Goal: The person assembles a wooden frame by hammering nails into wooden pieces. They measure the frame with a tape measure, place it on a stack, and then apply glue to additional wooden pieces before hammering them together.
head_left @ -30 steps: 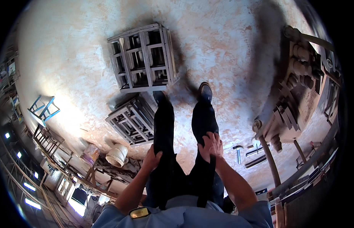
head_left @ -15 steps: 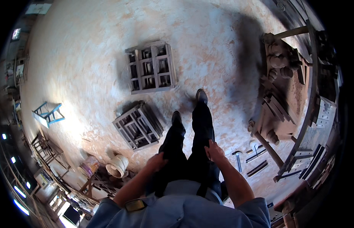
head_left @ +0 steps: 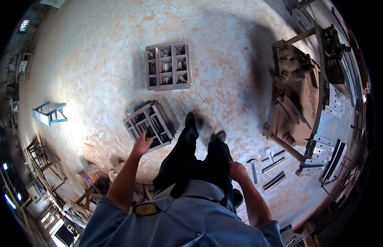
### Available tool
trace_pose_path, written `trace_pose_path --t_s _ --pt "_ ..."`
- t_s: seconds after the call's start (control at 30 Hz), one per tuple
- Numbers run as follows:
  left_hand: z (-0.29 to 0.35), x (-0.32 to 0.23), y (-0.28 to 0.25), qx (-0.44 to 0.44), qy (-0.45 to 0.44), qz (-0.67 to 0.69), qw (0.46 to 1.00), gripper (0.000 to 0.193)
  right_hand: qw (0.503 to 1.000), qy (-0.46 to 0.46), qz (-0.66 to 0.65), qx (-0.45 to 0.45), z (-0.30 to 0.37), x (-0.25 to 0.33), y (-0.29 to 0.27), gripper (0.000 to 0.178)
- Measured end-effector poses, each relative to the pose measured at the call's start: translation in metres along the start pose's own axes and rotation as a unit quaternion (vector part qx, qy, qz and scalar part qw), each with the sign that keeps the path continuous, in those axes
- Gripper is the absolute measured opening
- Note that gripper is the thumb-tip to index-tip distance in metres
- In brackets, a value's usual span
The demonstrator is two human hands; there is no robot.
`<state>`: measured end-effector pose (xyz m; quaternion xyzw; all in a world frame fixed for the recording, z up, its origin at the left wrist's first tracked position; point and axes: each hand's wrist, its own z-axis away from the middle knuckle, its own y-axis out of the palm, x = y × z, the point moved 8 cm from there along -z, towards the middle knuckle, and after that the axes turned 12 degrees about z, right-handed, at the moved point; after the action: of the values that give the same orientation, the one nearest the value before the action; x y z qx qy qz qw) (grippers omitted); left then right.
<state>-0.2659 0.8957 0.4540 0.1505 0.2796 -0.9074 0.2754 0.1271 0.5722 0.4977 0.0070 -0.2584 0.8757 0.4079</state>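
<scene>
My left hand (head_left: pixel 142 145) is stretched forward with its thumb and fingers apart, and nothing shows in it. In the picture it overlaps the near edge of a stack of dark wooden lattice frames (head_left: pixel 162 122) lying on the floor; I see no grip on the wood. Another wooden lattice frame (head_left: pixel 158 68), squarely set with a grid of openings, lies farther ahead. My right hand (head_left: pixel 238 171) hangs beside my right thigh. Its fingers curl inward, with no object visible in them.
On the right stands a low table (head_left: pixel 304 105) bearing turned wooden pieces and slats. A hammer (head_left: pixel 253 171) and dark bars (head_left: pixel 274 181) lie on the floor nearby. Leftward are a blue stool (head_left: pixel 50 114), a bucket (head_left: pixel 88 175) and wooden chair frames (head_left: pixel 42 158).
My left hand has swung forward and left from my thigh toward the near frames. My left foot is now ahead of the right. The right hand stays beside my thigh.
</scene>
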Motion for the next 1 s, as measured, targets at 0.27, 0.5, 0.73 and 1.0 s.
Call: trace_pose_path --t_s 0.27,0.5,0.73,1.0 --pt "0.058 0.087 0.128 0.181 0.138 -0.135 0.964 0.059 0.970 -0.115 -0.211 0.045 0.062 -0.009 0.045 0.018" --pt "0.161 0.012 0.211 0.281 -0.013 -0.246 0.928 0.059 0.973 -0.127 -0.187 0.039 0.113 -0.051 0.037 0.021" --pt "0.234 -0.100 0.204 0.321 0.088 -0.297 0.895 0.037 0.961 -0.223 -0.162 -0.036 0.164 -0.070 0.004 0.026" --pt "0.286 -0.123 0.194 0.438 0.209 -0.331 0.809 0.028 0.924 -0.061 -0.374 -0.049 0.225 -0.098 0.016 0.024"
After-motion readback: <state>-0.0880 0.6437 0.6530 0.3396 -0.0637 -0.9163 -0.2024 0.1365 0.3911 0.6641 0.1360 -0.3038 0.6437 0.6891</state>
